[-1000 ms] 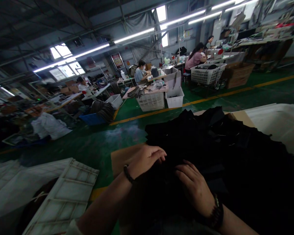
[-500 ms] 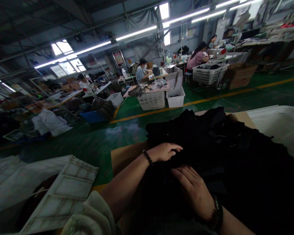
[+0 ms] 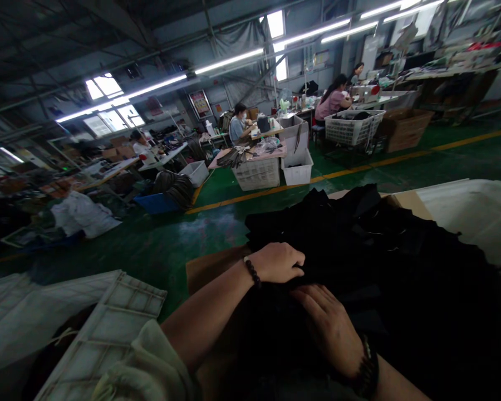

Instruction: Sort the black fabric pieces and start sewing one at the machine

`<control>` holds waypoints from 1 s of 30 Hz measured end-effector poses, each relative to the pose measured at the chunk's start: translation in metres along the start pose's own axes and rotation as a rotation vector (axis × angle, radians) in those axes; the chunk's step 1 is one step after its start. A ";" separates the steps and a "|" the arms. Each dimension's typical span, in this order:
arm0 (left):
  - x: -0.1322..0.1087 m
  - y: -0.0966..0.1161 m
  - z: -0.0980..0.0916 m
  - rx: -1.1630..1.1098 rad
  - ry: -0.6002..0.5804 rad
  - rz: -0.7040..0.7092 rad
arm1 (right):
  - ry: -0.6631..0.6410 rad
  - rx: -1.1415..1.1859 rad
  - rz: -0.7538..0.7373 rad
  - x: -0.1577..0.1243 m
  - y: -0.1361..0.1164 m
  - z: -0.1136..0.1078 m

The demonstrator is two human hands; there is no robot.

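A big heap of black cloth pieces fills the right and middle of the view, so dark that single pieces are hard to tell apart. On its near left side, my left hand has thumb and fingers curled together on the black cloth. Just below and right of it lies my right hand, palm down, fingers stretched over the cloth. The two hands are close but apart. Each wrist wears a beaded bracelet.
A cardboard edge shows under the heap's left side. White plastic crates stand at lower left, and a white bin lies behind right. Across the green floor, several people sit at sewing tables near a white basket.
The fingers of my left hand have gone from stretched out to curled onto the cloth. My right hand has stayed almost in place. The view has shifted slightly.
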State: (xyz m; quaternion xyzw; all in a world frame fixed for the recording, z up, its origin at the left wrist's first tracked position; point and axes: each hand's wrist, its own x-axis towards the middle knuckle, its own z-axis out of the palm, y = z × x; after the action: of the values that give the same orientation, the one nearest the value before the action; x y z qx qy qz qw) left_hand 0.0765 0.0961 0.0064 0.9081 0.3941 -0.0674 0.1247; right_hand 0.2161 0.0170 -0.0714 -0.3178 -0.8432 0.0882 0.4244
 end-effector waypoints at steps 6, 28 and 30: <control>-0.030 -0.019 0.003 -0.203 0.046 -0.115 | -0.003 -0.015 0.025 0.003 0.003 -0.002; -0.029 -0.028 0.014 -0.285 0.670 -0.281 | -0.009 -0.075 0.074 0.003 0.000 0.001; -0.019 -0.038 0.018 -0.162 0.661 -0.304 | -0.019 -0.065 0.080 0.005 0.002 0.000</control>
State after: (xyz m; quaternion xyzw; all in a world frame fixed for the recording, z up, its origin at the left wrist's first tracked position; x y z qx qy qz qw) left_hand 0.0357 0.1027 -0.0130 0.7992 0.5474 0.2432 0.0504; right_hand 0.2146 0.0216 -0.0688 -0.3642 -0.8361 0.0807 0.4021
